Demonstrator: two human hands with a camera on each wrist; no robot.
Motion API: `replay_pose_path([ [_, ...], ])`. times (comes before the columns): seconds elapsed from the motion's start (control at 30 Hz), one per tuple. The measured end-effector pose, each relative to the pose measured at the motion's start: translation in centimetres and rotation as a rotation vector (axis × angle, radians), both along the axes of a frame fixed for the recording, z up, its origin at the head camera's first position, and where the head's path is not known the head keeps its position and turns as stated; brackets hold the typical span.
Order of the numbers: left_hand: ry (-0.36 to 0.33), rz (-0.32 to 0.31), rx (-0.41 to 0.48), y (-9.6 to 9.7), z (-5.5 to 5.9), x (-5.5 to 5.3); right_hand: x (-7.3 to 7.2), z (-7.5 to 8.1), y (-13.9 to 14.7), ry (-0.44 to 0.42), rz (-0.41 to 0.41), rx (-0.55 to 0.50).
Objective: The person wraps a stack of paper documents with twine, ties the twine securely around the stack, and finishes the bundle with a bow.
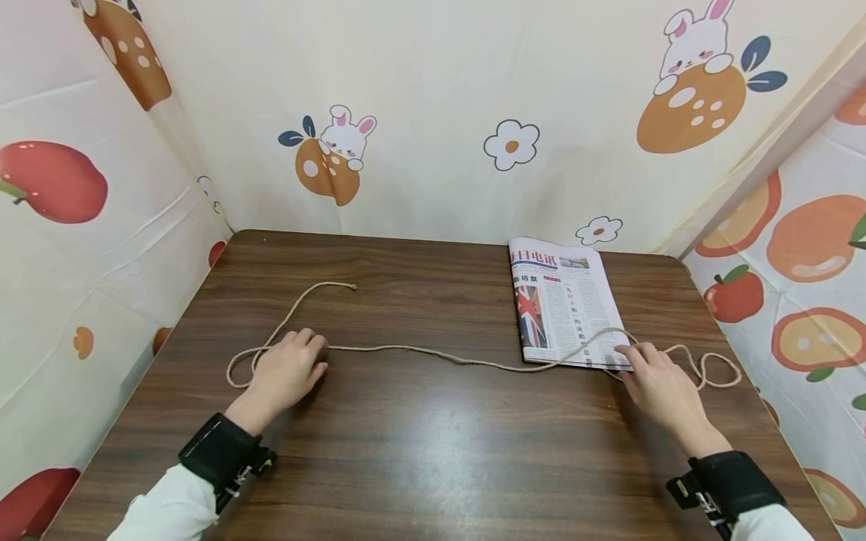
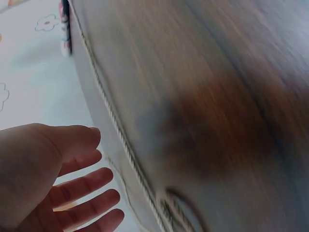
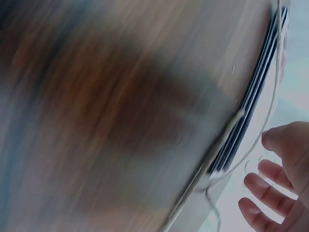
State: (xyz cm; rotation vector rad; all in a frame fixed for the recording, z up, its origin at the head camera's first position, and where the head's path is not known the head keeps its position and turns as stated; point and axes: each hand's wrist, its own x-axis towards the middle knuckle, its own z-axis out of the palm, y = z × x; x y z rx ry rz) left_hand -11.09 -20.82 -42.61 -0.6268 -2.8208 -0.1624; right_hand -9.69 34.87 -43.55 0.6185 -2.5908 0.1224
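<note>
A long beige rope [image 1: 460, 361] lies across the brown table, bent into a loop at the left and loose curls at the right. My left hand [image 1: 287, 372] hovers by the left loop; in the left wrist view its relaxed fingers [image 2: 91, 183] are spread beside the rope [image 2: 112, 115], with nothing gripped. My right hand [image 1: 659, 387] is over the rope at the lower right corner of a folded newspaper [image 1: 564, 289]. From the right wrist, the thumb of that loosely bent hand [image 3: 285, 169] is right at the rope, and the newspaper's folded edge [image 3: 244, 113] stands behind.
The wooden table [image 1: 433, 443] has rounded back corners. A cream curtain [image 1: 433, 180] with rabbit and flower prints hangs behind it, and fruit-printed cloth [image 1: 805, 300] hangs along both sides. A rope end [image 1: 348, 285] lies toward the back left.
</note>
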Motion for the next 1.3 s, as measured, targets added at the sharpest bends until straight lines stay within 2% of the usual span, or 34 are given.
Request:
replay_pose_path([
  [0.2,-0.051,-0.007,-0.028,1.3,-0.6,-0.8,-0.9,-0.4,-1.9,-0.028,0.066,0.008],
  [0.47,-0.057,-0.017,-0.047,1.8,-1.5,-1.4,-1.7,-1.5,-3.1,-0.065,0.108,0.062],
  [0.8,-0.059,-0.010,-0.026,1.9,-1.7,-1.0,-1.2,-1.8,-2.6,-0.081,0.047,0.073],
  [1.07,-0.069,0.005,-0.019,1.7,-1.8,-0.5,-0.5,-1.8,-1.0,-0.068,0.034,0.075],
  [1.3,-0.071,-0.003,-0.024,1.6,-1.8,-0.3,0.0,-1.9,0.3,-0.101,-0.027,0.067],
])
